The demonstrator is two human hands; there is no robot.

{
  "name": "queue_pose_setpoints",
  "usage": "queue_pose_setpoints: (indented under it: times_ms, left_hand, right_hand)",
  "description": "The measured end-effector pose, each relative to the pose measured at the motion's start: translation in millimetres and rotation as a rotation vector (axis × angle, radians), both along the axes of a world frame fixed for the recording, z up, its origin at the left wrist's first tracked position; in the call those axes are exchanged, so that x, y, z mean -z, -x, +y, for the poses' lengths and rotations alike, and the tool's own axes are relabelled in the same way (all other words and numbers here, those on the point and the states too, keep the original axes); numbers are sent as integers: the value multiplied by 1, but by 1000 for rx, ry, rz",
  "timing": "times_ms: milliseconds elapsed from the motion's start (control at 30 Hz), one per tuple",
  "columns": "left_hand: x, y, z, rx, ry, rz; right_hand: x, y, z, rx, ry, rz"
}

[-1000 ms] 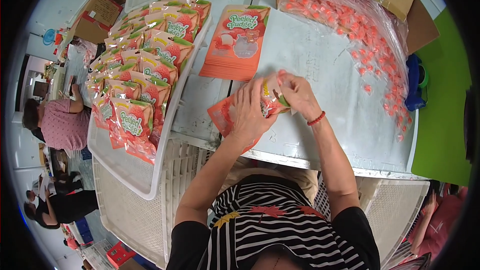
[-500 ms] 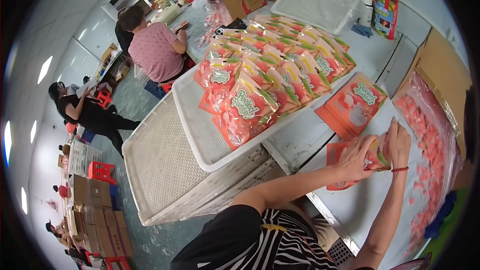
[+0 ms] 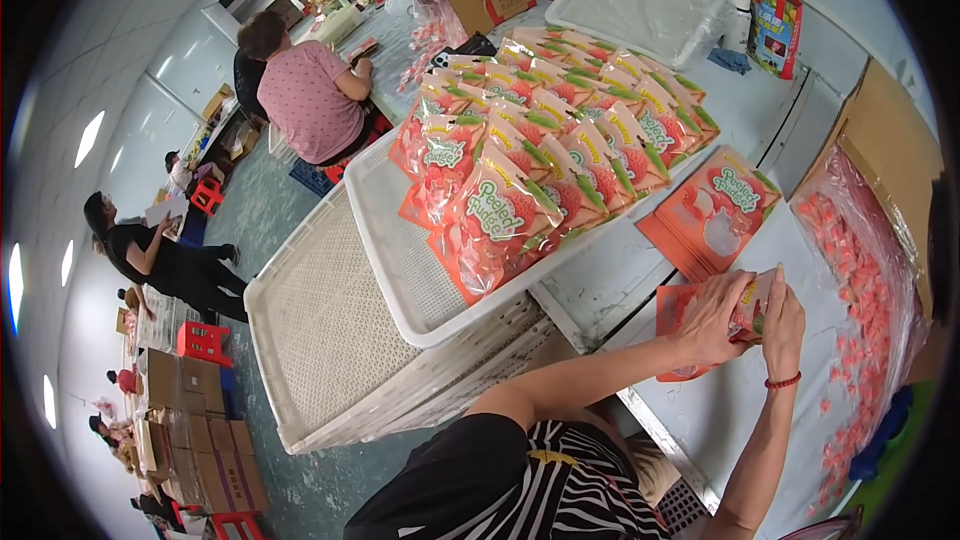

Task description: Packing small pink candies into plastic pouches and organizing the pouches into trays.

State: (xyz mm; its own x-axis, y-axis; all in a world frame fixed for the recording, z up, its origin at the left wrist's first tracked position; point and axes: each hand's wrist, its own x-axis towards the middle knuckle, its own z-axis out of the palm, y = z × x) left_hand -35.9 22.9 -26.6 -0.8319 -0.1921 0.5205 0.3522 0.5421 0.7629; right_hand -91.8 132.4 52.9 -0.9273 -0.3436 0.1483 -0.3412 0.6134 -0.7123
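Note:
My left hand [image 3: 712, 322] grips a printed orange-and-pink candy pouch [image 3: 748, 314] over the table at the right. My right hand [image 3: 783, 333], with a red bead bracelet on its wrist, is closed at the pouch's far-right end, fingers pointing away from me. The hands hide most of the pouch. Beneath my left hand lies an orange pouch [image 3: 668, 308] on the table; whether it is one or several I cannot tell. Flat orange pouches [image 3: 712, 215] lie just beyond my hands. To the right, pink wrapped candies [image 3: 855, 340] spill from a clear plastic bag.
Filled pouches [image 3: 560, 155] stand in rows in a white tray [image 3: 420, 325] on my left, beside stacked mesh trays [image 3: 310, 320]. A cardboard box [image 3: 885, 180] edges the candy heap. Beyond are an empty clear-lined tray [image 3: 640, 0], a bottle and a red-handled bag [image 3: 775, 25]. Other people work farther left.
My right hand has shifted slightly down and left, closer to my left hand, and covers more of the pouch. In the background, a standing person has moved left.

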Motion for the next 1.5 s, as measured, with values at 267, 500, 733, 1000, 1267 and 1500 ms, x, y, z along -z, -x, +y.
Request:
queue_pose_setpoints:
  times_ms: [267,500,733,1000,1267,1500]
  left_hand:
    - [-3,-3,-5,26,-302,-17]
    - [-7,-30,-96,-167,-279,-38]
    - [-5,-69,-115,-233,-323,2]
    - [-14,-99,-117,-188,-581,-403]
    - [-35,-65,-80,-103,203,74]
    - [-13,-53,-69,1,150,74]
  right_hand:
    - [-34,-38,-4,-35,94,634]
    - [57,-19,41,215,152,266]
    - [146,-40,48,226,63,366]
    - [120,-25,-27,31,-268,409]
    - [136,-14,-2,11,-213,539]
    - [64,-13,3,275,472,91]
